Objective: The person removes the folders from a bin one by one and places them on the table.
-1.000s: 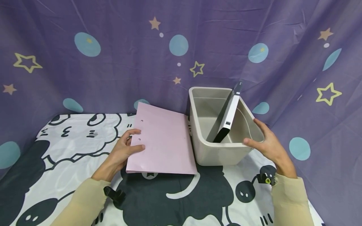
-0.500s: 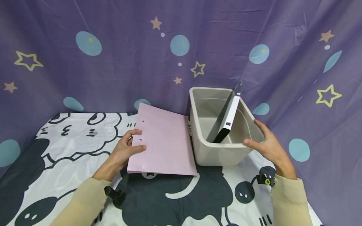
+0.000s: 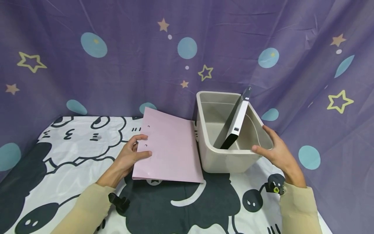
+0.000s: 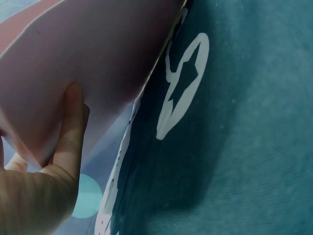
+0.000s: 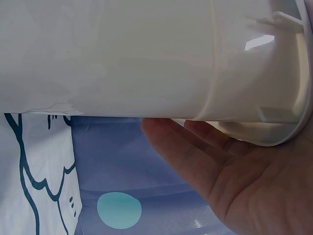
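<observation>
Almost nothing shifts over the last second, so the work pauses: your left hand (image 3: 125,159) pinches the folder (image 3: 172,148) at its 9 o'clock edge, outside the bin (image 3: 228,161) on the bin's 9 o'clock side, while your right hand (image 3: 279,154) grips the bin at 4 o'clock.

I am working in a homelike corner of unclear kind, where a purple star-patterned curtain (image 3: 128,71) is hanging behind a spread cartoon-print cloth (image 3: 163,208).

The bin (image 3: 225,162) hides part of the black-and-white item (image 3: 238,117); the left wrist view crops the pink folder (image 4: 110,46).
</observation>
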A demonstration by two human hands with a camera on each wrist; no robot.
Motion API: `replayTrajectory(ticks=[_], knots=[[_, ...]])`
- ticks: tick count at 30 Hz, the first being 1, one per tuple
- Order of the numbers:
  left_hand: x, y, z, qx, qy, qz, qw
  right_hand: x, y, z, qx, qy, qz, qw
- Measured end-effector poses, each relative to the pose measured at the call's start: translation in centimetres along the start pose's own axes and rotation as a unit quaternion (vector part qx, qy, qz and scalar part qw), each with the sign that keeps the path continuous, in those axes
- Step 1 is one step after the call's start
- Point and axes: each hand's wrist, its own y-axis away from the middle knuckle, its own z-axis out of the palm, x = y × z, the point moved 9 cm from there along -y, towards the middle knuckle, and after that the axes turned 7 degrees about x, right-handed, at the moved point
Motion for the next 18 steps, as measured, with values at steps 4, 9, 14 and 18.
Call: replayTrajectory(ticks=[4,9,14,18], knots=[[-0.11,0.02,0.02,0.001,-0.004,-0.001,1.0,0.02,-0.05,0.0,0.0,0.001,-0.002,1.0],[-0.09,-0.02,-0.01,0.005,-0.026,0.004,0.9997,-0.06,-0.15,-0.05,-0.003,0.001,-0.003,1.0],[-0.1,-0.07,-0.04,0.007,-0.049,0.009,0.9987,-0.06,-0.13,-0.1,-0.003,-0.001,-0.001,1.0],[-0.22,-0.04,-0.25,0.013,-0.071,0.008,0.9974,0.04,-0.02,0.02,-0.004,-0.001,0.001,1.0]])
